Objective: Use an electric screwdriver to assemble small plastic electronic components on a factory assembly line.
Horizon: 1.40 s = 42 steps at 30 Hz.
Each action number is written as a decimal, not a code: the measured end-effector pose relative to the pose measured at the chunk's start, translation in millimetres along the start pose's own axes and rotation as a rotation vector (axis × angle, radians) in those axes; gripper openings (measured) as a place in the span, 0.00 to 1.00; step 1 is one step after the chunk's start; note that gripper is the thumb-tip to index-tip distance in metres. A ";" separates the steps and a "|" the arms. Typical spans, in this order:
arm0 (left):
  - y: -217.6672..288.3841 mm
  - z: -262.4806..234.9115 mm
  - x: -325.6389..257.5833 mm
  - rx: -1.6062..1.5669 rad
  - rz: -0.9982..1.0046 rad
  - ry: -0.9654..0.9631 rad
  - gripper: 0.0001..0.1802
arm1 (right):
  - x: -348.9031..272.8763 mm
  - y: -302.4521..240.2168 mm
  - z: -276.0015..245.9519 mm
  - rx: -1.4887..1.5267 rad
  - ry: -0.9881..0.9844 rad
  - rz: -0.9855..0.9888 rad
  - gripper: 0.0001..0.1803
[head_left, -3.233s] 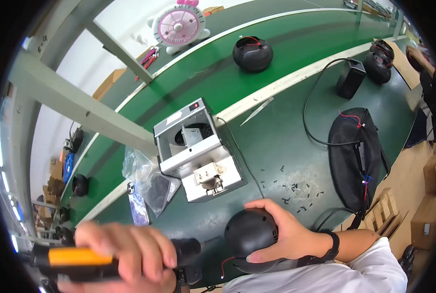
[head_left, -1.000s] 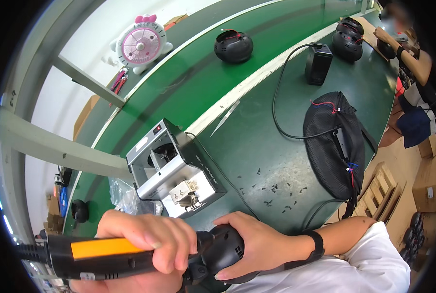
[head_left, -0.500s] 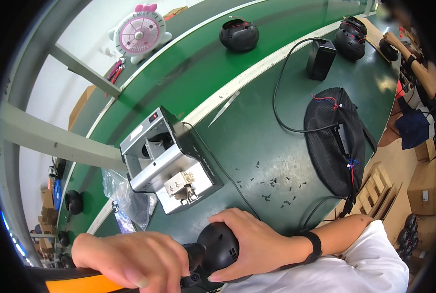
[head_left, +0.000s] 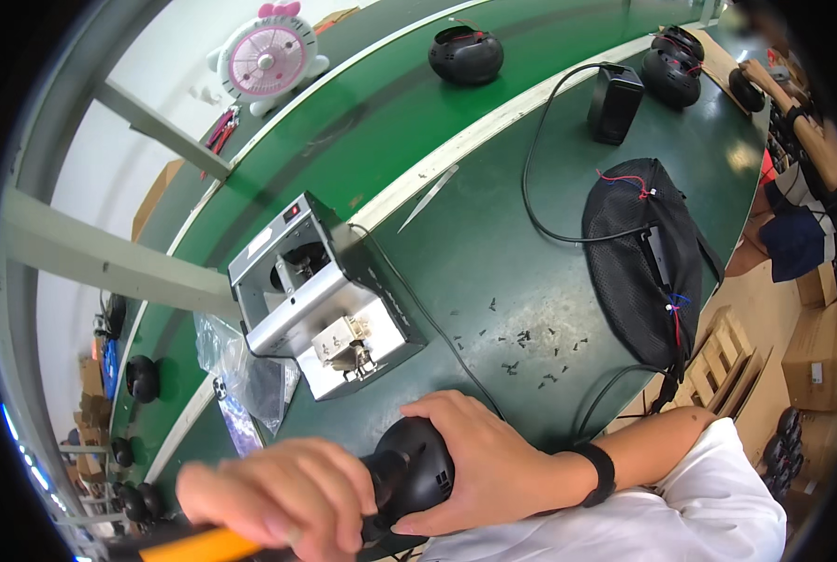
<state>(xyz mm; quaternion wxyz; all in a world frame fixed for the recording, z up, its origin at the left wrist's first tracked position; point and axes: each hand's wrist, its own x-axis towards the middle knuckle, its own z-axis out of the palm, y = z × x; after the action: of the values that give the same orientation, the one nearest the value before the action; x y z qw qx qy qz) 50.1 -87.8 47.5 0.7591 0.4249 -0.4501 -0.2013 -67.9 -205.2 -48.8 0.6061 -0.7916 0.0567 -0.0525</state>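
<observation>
My right hand [head_left: 493,468], a dark band at its wrist, is wrapped around a round black housing [head_left: 429,473] near the lower middle. Its fingers lie over the far side and the thumb over the near side. From the left, my left hand [head_left: 282,492], slightly blurred, closes around an orange-and-black power screwdriver [head_left: 203,545]. The tool's black front end meets the left side of the housing; its tip is hidden. Beyond my hands stands a silver and black screw feeder [head_left: 320,300]. Small dark screws [head_left: 523,339] are scattered on the green table to its right.
A black mesh bag [head_left: 638,267] with wires lies at right, cabled to a black box [head_left: 615,103]. White tweezers [head_left: 429,199] lie farther back. Black housings [head_left: 465,54] and a pink-and-white fan [head_left: 266,61] stand beyond. A co-worker's arm [head_left: 807,131] reaches in at far right.
My left hand and the power screwdriver have shifted right and slightly up, against the housing. My right hand keeps its grip. The view has tilted slightly.
</observation>
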 end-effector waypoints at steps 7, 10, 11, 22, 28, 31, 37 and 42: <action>-15.4 9.6 -32.4 0.101 0.189 0.005 0.31 | -4.6 -0.5 8.6 -0.022 0.119 -0.005 0.54; -14.6 4.4 -36.9 0.090 0.226 0.052 0.31 | -4.3 0.3 11.2 -0.011 0.091 -0.007 0.54; -14.1 2.1 -36.3 0.087 0.229 0.046 0.31 | -3.7 0.9 10.5 -0.009 0.082 -0.008 0.53; -5.0 -6.4 -0.1 0.073 0.100 0.404 0.35 | -2.9 23.7 -27.6 0.016 -0.185 -0.462 0.66; -32.1 -40.7 50.5 0.218 0.053 0.498 0.47 | -11.6 20.8 -30.6 0.019 -0.284 -0.210 0.57; -49.3 -49.7 53.0 0.265 -0.109 0.621 0.49 | -4.5 22.5 -27.9 0.052 -0.242 -0.286 0.56; 1.1 -32.0 42.0 0.066 -0.084 0.563 0.42 | -5.4 23.0 -33.0 0.146 -0.271 -0.266 0.57; 35.1 -4.7 25.4 -0.118 -0.020 0.261 0.27 | 0.4 15.2 -24.6 0.115 -0.295 -0.214 0.55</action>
<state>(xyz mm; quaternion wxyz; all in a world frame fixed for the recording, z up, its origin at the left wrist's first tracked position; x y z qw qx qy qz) 64.5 -83.6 88.4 0.8328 0.4066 -0.3307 -0.1782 -71.6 -232.7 -57.1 0.6429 -0.7564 -0.1201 -0.0032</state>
